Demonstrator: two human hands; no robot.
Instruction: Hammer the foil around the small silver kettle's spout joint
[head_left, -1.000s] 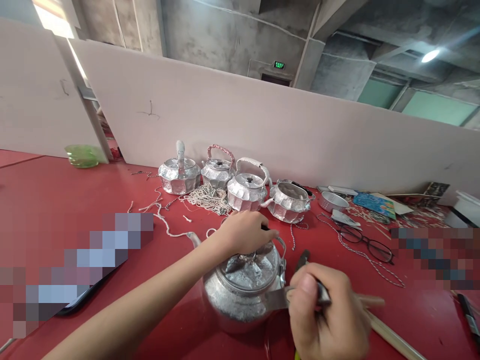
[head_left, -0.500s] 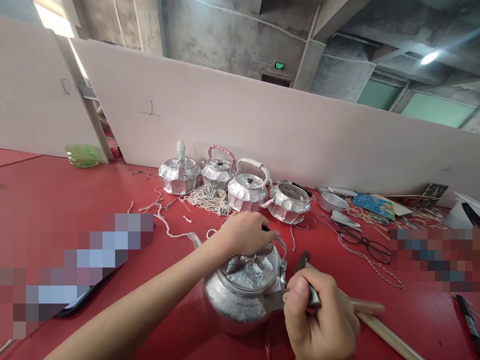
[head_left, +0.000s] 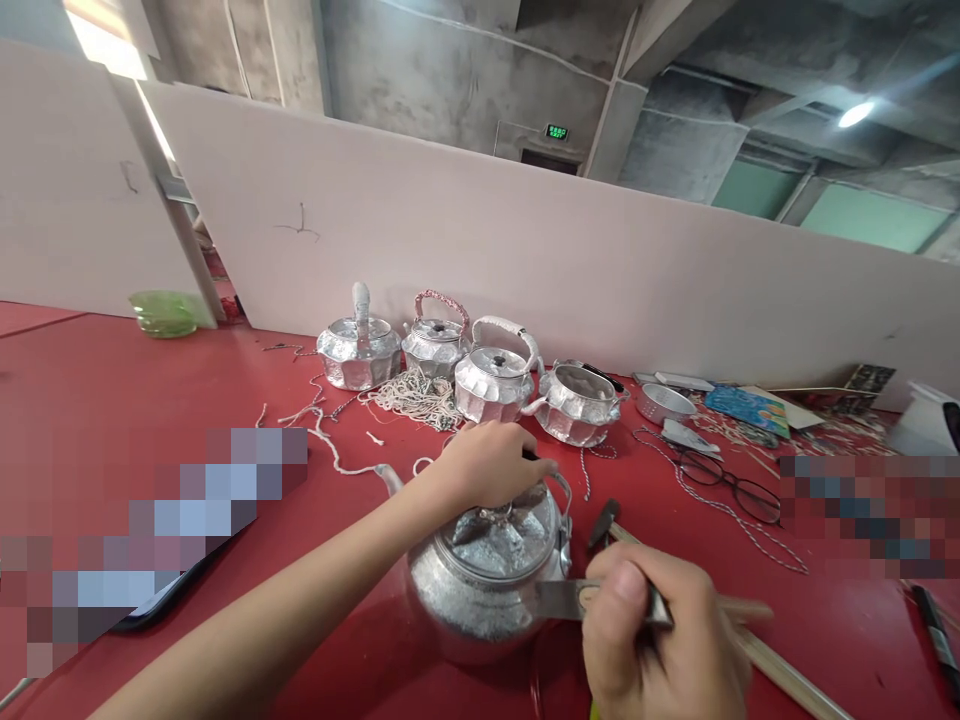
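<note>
A silver metal kettle (head_left: 472, 605) with a petal-patterned lid (head_left: 499, 545) stands in front of me, its spout pointing left. My left hand (head_left: 491, 465) reaches over the lid, closed around the kettle's top handle, which shows a bit of black and a metal end on the right. My right hand (head_left: 664, 635) is closed on a hammer; its flat metal head (head_left: 559, 600) points at the kettle's right side. Whether the head touches the kettle I cannot tell. A second hammer (head_left: 787, 672) lies on the red table beyond and right of that hand.
Several silver kettles (head_left: 495, 393) stand along the white partition (head_left: 450, 220), near a heap of cord (head_left: 420, 398). On the right lie eyeglasses (head_left: 727, 480), a perforated metal bowl (head_left: 666, 404) and a black marker (head_left: 932, 625). A phone (head_left: 161, 605) lies left; a green container (head_left: 163, 313) stands farther back.
My right hand and its hammer have shifted right, with the head drawn back a little from the kettle's side. My left hand and the kettle have stayed in place.
</note>
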